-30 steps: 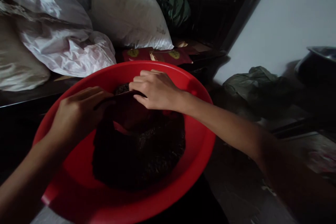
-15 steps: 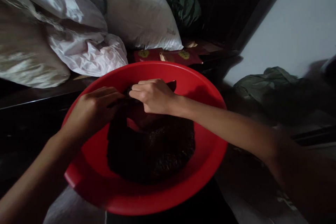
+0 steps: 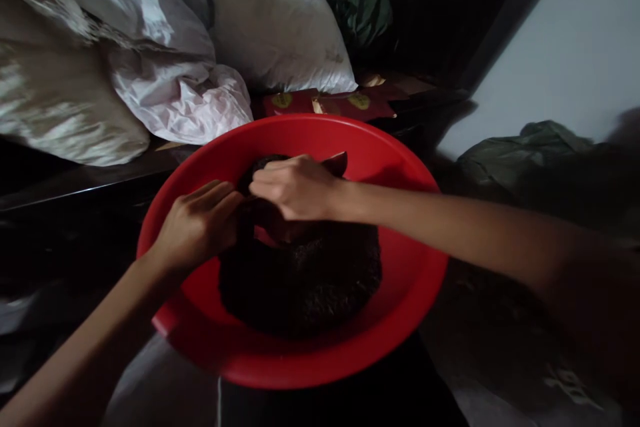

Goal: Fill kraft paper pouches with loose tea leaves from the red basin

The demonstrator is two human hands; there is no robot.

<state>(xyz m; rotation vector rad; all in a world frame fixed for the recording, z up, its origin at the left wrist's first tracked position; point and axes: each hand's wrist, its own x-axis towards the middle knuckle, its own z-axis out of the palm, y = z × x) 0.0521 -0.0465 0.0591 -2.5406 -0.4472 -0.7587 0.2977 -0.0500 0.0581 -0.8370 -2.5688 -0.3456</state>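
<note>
The dark red packet (image 3: 339, 162) is sitting inside the red basin (image 3: 300, 375), over dark loose bits (image 3: 340, 297); the left hand (image 3: 197, 223) and right hand (image 3: 300, 188) are both pinching its upper edge, seemingly to steady it.

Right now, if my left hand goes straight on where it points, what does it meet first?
Your left hand would probably meet your right hand first; depth between them is unclear.

A storage room or storage corner is suggested, though home or shop cannot be told apart. Bulging pale sacks (image 3: 280, 23) are piled along a dark ledge (image 3: 85, 180) at upper left, and a green bag (image 3: 525, 153) is seen by a plain wall (image 3: 565, 47) at right.
</note>
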